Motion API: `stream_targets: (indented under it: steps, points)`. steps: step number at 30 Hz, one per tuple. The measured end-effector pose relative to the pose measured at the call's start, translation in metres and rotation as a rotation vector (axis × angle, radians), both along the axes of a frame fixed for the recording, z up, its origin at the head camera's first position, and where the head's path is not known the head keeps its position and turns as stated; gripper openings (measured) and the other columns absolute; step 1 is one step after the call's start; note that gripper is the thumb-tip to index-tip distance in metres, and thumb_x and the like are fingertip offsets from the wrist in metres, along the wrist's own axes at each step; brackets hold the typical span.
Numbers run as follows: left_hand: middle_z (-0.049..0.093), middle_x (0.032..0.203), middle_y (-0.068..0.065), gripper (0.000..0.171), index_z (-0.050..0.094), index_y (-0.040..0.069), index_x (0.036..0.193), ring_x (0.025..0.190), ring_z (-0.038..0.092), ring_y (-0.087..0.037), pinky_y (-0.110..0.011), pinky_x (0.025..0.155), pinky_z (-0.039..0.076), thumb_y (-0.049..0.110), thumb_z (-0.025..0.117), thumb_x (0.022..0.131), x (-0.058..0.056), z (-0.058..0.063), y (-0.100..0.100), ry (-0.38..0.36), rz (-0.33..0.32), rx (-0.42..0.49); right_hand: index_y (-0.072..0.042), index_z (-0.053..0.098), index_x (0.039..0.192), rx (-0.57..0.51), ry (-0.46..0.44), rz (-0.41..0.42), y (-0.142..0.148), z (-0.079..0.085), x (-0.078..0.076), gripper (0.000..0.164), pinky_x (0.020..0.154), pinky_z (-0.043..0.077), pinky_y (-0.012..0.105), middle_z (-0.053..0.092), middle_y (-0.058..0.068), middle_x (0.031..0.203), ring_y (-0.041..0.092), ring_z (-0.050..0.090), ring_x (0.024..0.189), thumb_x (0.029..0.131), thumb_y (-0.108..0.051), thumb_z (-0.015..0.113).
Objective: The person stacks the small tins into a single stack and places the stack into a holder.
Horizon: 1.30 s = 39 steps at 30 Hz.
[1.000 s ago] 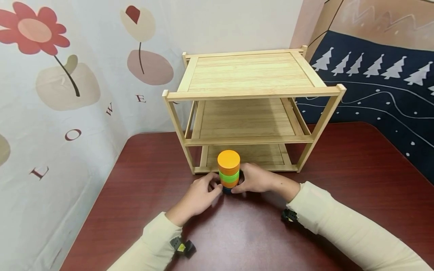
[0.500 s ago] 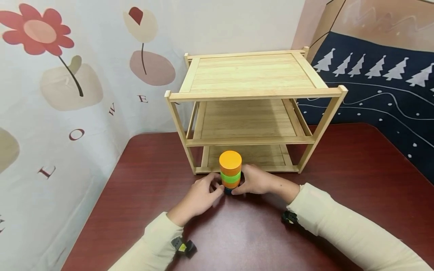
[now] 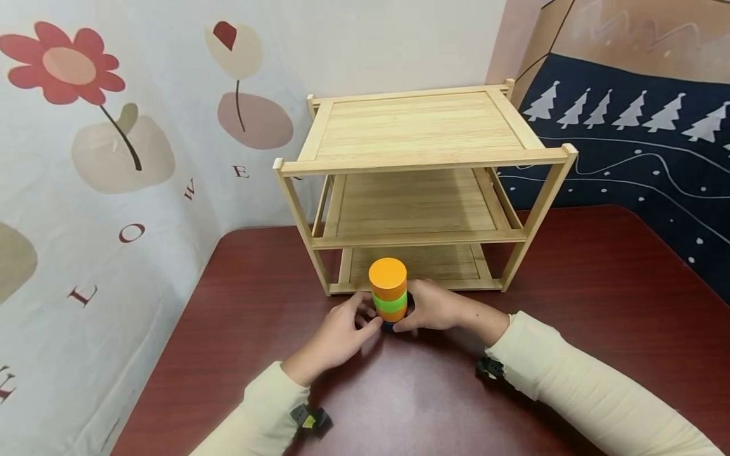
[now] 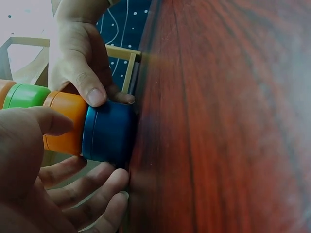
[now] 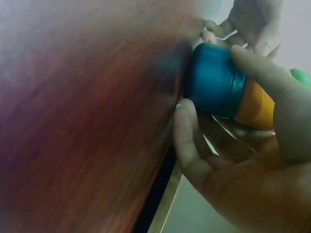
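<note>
A stack of small round lidded tins stands upright before the shelf. An orange tin (image 3: 388,273) is on top, then a green tin (image 3: 390,304), a second orange tin (image 4: 73,140), and a dark blue tin (image 4: 111,133) at the table. My right hand (image 3: 436,306) holds the blue tin, its thumb against the side near the lid and its fingers curved round behind. On the other side is my left hand (image 3: 345,329), fingers spread and loosely bent close beside the lower tins. In the left wrist view its thumb overlaps the lower orange tin.
Just behind the stack stands a wooden three-level shelf (image 3: 419,238), its lowest board (image 3: 433,263) close to the table. The dark red table (image 3: 251,304) extends to both sides. A flower-printed cloth (image 3: 188,145) hangs at the left, a dark tree-printed one (image 3: 639,152) at the right.
My left hand's fingers have loosened and spread slightly. The right hand stays at the stack's base, and the stack keeps its place before the shelf. The head view has shifted a little.
</note>
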State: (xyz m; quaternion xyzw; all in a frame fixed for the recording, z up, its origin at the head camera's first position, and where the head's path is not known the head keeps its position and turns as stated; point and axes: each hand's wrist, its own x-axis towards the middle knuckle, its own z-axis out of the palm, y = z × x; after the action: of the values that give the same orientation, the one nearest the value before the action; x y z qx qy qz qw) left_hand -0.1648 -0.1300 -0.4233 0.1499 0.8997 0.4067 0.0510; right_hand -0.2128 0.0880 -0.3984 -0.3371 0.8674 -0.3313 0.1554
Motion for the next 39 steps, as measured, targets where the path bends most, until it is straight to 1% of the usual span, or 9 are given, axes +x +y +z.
stream_targets:
  steps: [3,8,12,17,25,27,31,39]
  points:
    - [0.070,0.101,-0.001,0.033,0.057,0.014,0.124,0.082,0.064,-0.008,-0.029,0.077,0.055,0.021,0.067,0.093,0.003,0.003,0.002,0.000,-0.009,0.005,-0.010,0.063,0.120,-0.003,0.000,0.004,0.001,0.000,0.002,0.051,0.086,0.051,0.029,0.071,0.000,0.108,0.006,0.062,0.088,0.077,-0.025,0.087]
    - [0.071,0.104,-0.001,0.043,0.054,0.014,0.131,0.085,0.066,-0.011,-0.030,0.079,0.056,0.020,0.071,0.091,0.008,0.007,0.004,0.026,-0.027,0.013,-0.012,0.064,0.119,-0.002,-0.002,0.004,0.004,0.002,0.005,0.049,0.087,0.051,0.030,0.071,-0.002,0.108,0.007,0.063,0.091,0.077,-0.024,0.087]
    - [0.070,0.105,0.001,0.047,0.053,0.016,0.133,0.088,0.067,-0.011,-0.032,0.081,0.056,0.021,0.073,0.091,0.011,0.008,0.007,0.041,-0.046,0.006,-0.013,0.064,0.118,-0.003,-0.008,0.002,0.007,0.003,0.008,0.048,0.088,0.051,0.031,0.070,-0.004,0.108,0.007,0.063,0.092,0.077,-0.023,0.087]
    - [0.070,0.104,0.002,0.048,0.052,0.016,0.133,0.090,0.067,-0.012,-0.032,0.083,0.056,0.024,0.073,0.091,0.013,0.009,0.010,0.067,-0.070,-0.035,-0.013,0.064,0.117,-0.008,-0.009,-0.009,0.012,0.007,0.013,0.047,0.085,0.052,0.031,0.071,-0.004,0.105,0.009,0.063,0.088,0.077,-0.024,0.087]
    - [0.069,0.104,0.004,0.050,0.051,0.015,0.134,0.094,0.068,-0.013,-0.032,0.084,0.056,0.028,0.073,0.091,0.018,0.016,0.016,0.104,-0.095,-0.091,-0.011,0.063,0.119,-0.039,-0.020,0.000,0.020,0.011,0.020,0.048,0.084,0.054,0.037,0.070,-0.002,0.107,0.008,0.062,0.087,0.078,-0.021,0.086]
    - [0.069,0.104,0.005,0.051,0.050,0.015,0.135,0.094,0.068,-0.012,-0.032,0.085,0.055,0.030,0.072,0.092,0.019,0.018,0.017,0.110,-0.102,-0.102,-0.011,0.063,0.119,-0.046,-0.017,0.001,0.022,0.012,0.021,0.048,0.084,0.055,0.037,0.070,-0.002,0.107,0.007,0.062,0.088,0.078,-0.021,0.086]
    - [0.069,0.105,0.007,0.050,0.050,0.016,0.135,0.095,0.068,-0.010,-0.031,0.085,0.055,0.031,0.071,0.092,0.021,0.021,0.018,0.122,-0.112,-0.116,-0.012,0.063,0.119,-0.052,-0.007,-0.002,0.025,0.015,0.024,0.048,0.083,0.055,0.033,0.070,-0.002,0.108,0.006,0.063,0.088,0.078,-0.021,0.085]
    - [0.069,0.104,0.011,0.051,0.050,0.020,0.136,0.093,0.068,-0.006,-0.029,0.083,0.055,0.034,0.072,0.092,0.024,0.032,0.021,0.146,-0.101,-0.146,-0.012,0.062,0.121,-0.048,-0.005,-0.016,0.029,0.023,0.028,0.050,0.082,0.055,0.032,0.070,-0.003,0.109,0.008,0.064,0.090,0.078,-0.023,0.085]
